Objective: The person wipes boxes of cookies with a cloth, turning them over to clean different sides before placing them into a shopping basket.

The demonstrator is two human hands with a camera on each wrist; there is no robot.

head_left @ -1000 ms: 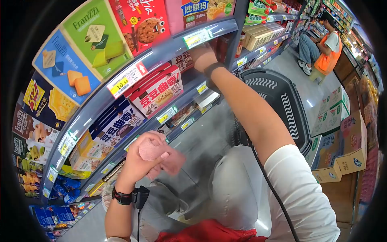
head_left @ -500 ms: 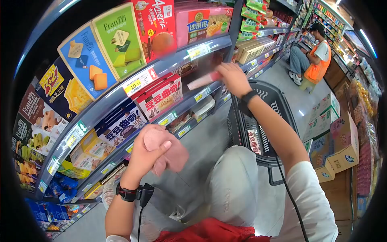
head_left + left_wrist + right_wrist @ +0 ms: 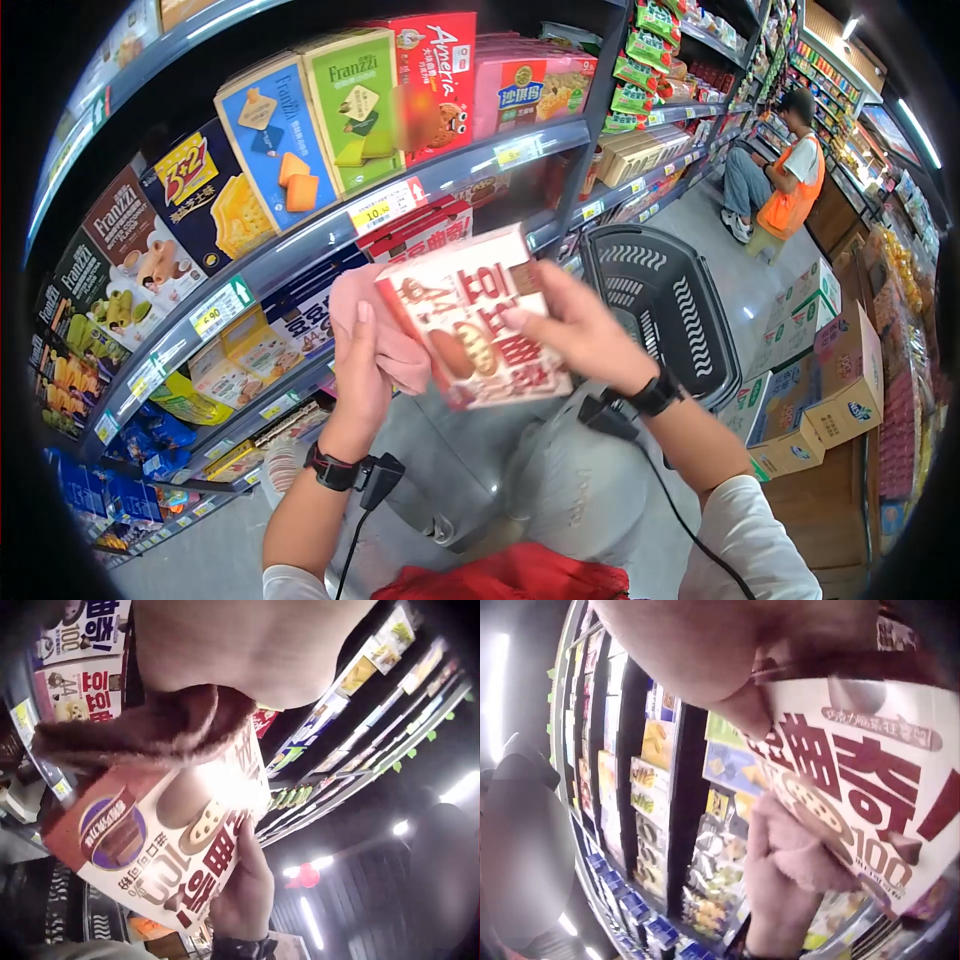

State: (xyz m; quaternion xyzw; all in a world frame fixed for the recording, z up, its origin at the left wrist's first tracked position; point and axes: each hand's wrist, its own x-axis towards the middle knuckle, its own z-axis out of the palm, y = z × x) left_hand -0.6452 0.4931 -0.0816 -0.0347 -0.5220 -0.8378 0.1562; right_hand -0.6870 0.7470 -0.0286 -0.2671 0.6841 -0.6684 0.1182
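Right hand: your right hand (image 3: 590, 330) grasps the box, thumb laid across its printed face; the other fingers are mostly hidden in the head view.
Box: the white cookie box (image 3: 460, 355) is up in front of you, between both hands, above your knees; tilted, printed face toward you, lettering running sideways. It is clear of the shelf and of the basket.
Left hand: your left hand (image 3: 358, 380) grips the cloth, thumb on its near side.
Cloth: pink cloth (image 3: 400, 362), bunched, against the left side of the box.
Shelf: the shelf (image 3: 465, 172) runs along your left; on its upper level, a blue box (image 3: 270, 150), a green box (image 3: 350, 120) and a red box (image 3: 437, 90) stand side by side.
Basket: black basket (image 3: 665, 290), on the floor to the right, beyond your right hand.
Right side: cartons (image 3: 840, 380), near.
Far right: a seated person (image 3: 790, 195), orange vest.
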